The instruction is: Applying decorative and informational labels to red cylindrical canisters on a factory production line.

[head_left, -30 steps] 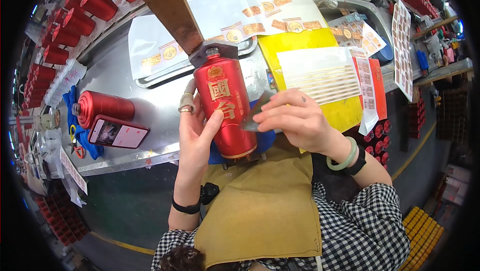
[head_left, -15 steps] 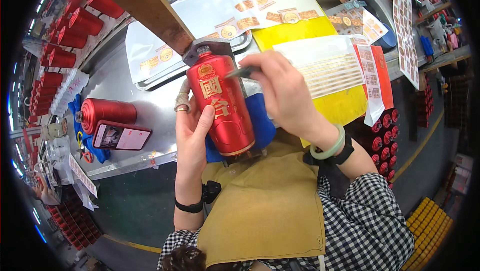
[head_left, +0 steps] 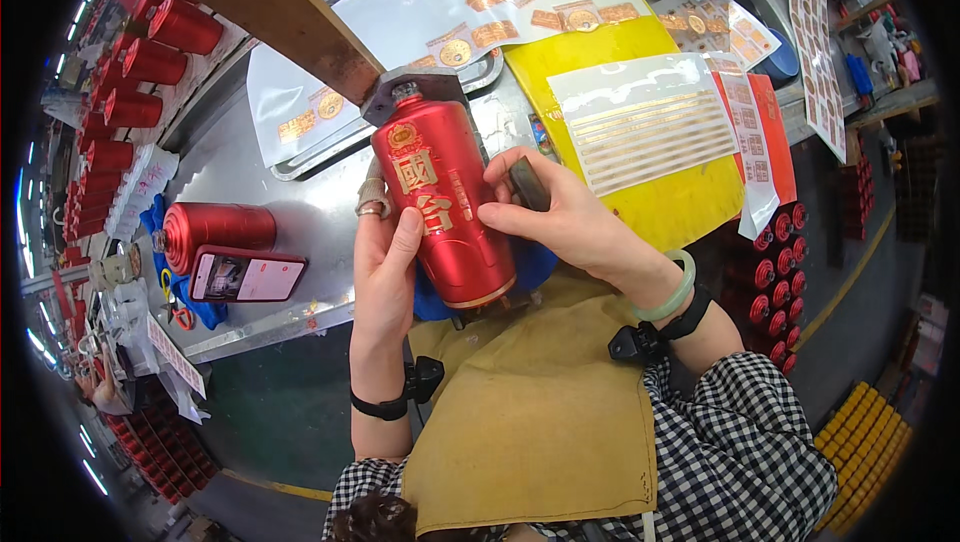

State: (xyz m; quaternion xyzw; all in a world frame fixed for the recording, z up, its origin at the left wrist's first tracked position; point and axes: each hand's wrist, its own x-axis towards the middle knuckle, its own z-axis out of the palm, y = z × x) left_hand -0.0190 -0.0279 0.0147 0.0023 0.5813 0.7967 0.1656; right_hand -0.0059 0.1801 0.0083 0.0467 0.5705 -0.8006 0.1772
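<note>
A red bottle (head_left: 470,267) with raised gold characters and a gold crest lies tilted in front of me. Its neck end meets a dark angular block (head_left: 380,105) at the tip of a wooden beam. My left hand (head_left: 385,267) is wrapped round the bottle's left side, thumb on the front; a finger wears a ribbed tan cover. At the bottle's right side is my right hand (head_left: 575,222), fingertips at the surface next to small gold lettering. A dark, flat scraper-like piece (head_left: 528,185) is tucked in its fingers. Blue cloth (head_left: 535,264) shows under the bottle.
Another red bottle (head_left: 225,229) lies left, with a phone (head_left: 248,275) leaning by it and scissors (head_left: 178,314) close by. Sticker sheets (head_left: 350,47) and a gold-striped sheet (head_left: 640,92) lie on the bench and yellow board (head_left: 650,227). The wooden beam (head_left: 290,17) slants overhead.
My right hand has lowered from above the bottle's upper right to its right side, and the dark piece has swung back into the fingers. The bottle has turned slightly; my left hand still holds it.
</note>
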